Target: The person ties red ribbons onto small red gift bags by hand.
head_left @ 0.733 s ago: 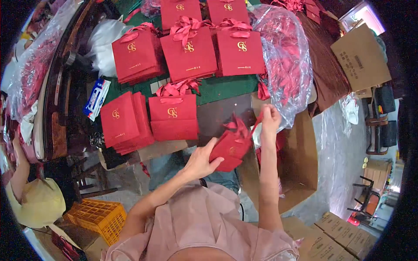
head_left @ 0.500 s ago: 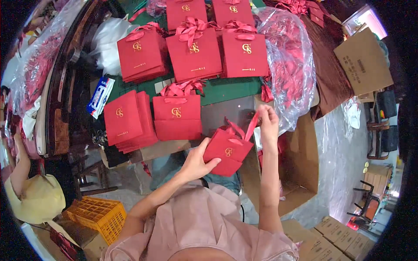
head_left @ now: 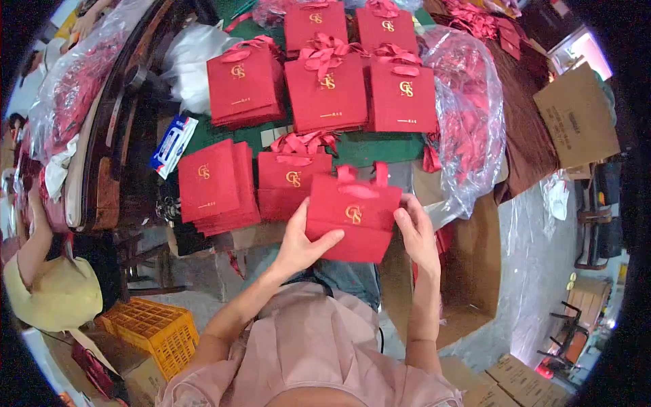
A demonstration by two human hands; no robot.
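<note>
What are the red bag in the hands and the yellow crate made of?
Red bag: probably stiff, matte paper or card, from its flat face and straight crease. Ribbon handles: maybe satin, with a soft sheen. Yellow crate: likely hard, smooth plastic; even colour, moulded-looking grid.

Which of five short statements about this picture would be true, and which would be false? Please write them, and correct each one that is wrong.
1. The left grip holds a red rectangular paper bag with glossy ribbon handles. True.
2. The ribbon handles point downward in the picture. False: they point toward its upper edge.
3. The right grip is at the bag's right edge. True.
4. An orange rectangular lattice crate of plastic stands at the picture's lower left. True.
5. The left grip touches this crate. False: the crate stands apart from it.
</note>
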